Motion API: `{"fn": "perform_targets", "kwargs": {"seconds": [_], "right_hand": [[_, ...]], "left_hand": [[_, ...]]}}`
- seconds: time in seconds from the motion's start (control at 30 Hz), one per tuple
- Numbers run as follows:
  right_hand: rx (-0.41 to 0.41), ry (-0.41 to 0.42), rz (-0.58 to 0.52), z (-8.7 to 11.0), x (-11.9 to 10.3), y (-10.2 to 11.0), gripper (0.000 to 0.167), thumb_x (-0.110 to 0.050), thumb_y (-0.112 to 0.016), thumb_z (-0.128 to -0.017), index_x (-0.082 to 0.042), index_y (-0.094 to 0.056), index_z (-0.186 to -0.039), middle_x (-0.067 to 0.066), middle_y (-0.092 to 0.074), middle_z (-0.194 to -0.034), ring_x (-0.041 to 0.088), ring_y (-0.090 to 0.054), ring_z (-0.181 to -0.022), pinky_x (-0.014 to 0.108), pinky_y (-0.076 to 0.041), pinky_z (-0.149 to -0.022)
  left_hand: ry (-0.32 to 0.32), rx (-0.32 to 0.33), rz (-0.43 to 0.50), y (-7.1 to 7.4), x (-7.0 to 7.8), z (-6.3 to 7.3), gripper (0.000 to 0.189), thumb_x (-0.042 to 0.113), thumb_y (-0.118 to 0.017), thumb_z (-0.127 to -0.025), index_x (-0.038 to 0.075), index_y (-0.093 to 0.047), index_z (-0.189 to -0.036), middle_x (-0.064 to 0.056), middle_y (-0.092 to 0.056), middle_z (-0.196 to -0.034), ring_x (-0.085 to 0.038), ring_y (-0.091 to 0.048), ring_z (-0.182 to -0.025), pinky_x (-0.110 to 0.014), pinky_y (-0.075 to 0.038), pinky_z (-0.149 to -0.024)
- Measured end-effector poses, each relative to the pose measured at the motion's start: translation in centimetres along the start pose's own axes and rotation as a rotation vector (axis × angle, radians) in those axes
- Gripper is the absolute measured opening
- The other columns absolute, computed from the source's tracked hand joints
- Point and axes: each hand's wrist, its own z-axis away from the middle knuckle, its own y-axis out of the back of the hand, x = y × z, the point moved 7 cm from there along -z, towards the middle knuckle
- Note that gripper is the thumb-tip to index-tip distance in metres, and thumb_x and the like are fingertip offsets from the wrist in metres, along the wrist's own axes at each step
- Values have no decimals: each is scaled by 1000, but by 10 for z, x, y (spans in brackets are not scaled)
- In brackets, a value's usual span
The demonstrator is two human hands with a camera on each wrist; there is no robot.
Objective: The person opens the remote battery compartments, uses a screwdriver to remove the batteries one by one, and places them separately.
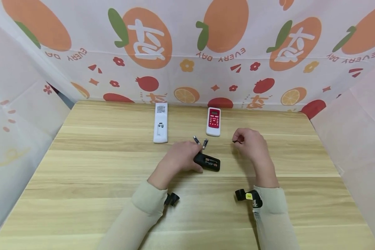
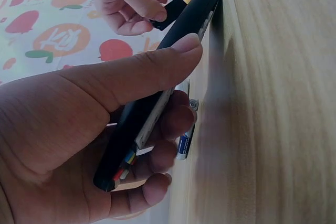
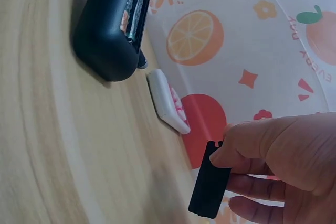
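Note:
My left hand [image 1: 183, 156] grips a black remote control [image 1: 201, 159] with its back turned up and its near end low over the table. The uncovered compartment holds batteries [image 3: 137, 4] with copper-coloured ends. In the left wrist view the thumb lies along one side, the fingers on the other, and coloured buttons show on the front. To the right, my right hand [image 1: 253, 144] pinches a thin black battery cover [image 3: 209, 186] between thumb and fingers, apart from the remote. Two loose batteries [image 1: 205, 143] lie on the table just beyond the left hand.
A long white remote [image 1: 160, 130] lies back-up at the rear left of the wooden table [image 1: 90, 173]. Right of it is a white remote with a red keypad [image 1: 214, 118]. A fruit-printed cloth [image 1: 187, 73] hangs behind the table's rear edge.

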Motion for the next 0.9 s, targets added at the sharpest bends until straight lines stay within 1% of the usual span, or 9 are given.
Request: {"fn": "perform_targets", "kwargs": {"seconds": [0.13,0.3,0.43,0.57,0.67,0.8,0.9], "right_hand": [[-27,-3,-3,-2,2,-7,6,-6,-72,-87,-12,-70,-87,5,-65,-85,24,-56,-80,39,-46,-74],[-73,-10,-15,-4,5,-15,10,-3,-72,-85,-13,-72,-86,4,-65,-85,23,-56,-81,38,-46,-75],[-103,-16,-7,-4,8,-20,14,-1,-72,-85,-15,-73,-85,3,-65,-84,23,-56,-81,38,-46,-75],[-123,-20,11,-4,10,-25,15,-3,-73,-86,-18,-74,-85,1,-66,-83,22,-57,-81,38,-45,-76],[-134,-20,20,-4,12,-27,15,-3,-73,-86,-18,-74,-86,1,-67,-83,22,-57,-82,38,-45,-77],[-148,-32,11,-3,13,-27,15,-2,-74,-85,-17,-74,-89,2,-66,-84,22,-57,-82,38,-45,-76],[-149,-48,3,-2,16,-25,16,-3,-74,-84,-16,-74,-92,2,-65,-82,22,-56,-80,37,-44,-74]], "left_hand": [[-5,9,-10,-1,-1,-1,56,51,-84,-74,16,-65,-113,-3,-69,-113,-20,-61,-96,-41,-49,-84],[3,10,-24,-2,-1,-1,57,51,-85,-74,16,-66,-114,-3,-67,-115,-21,-57,-98,-41,-48,-84],[12,12,-39,-2,-1,0,60,50,-85,-74,16,-67,-121,-6,-64,-123,-24,-55,-101,-42,-48,-85],[17,19,-65,-1,0,0,64,49,-85,-74,16,-67,-125,-7,-62,-127,-25,-54,-107,-44,-47,-91],[18,23,-77,-1,0,0,63,48,-86,-73,16,-68,-124,-8,-62,-126,-26,-53,-109,-45,-46,-93],[25,22,-69,-3,-1,0,57,46,-87,-72,18,-69,-119,-6,-62,-123,-25,-54,-105,-45,-46,-90],[29,19,-61,-4,-2,-1,53,44,-88,-72,20,-69,-114,-4,-63,-119,-23,-54,-100,-44,-46,-87]]}}
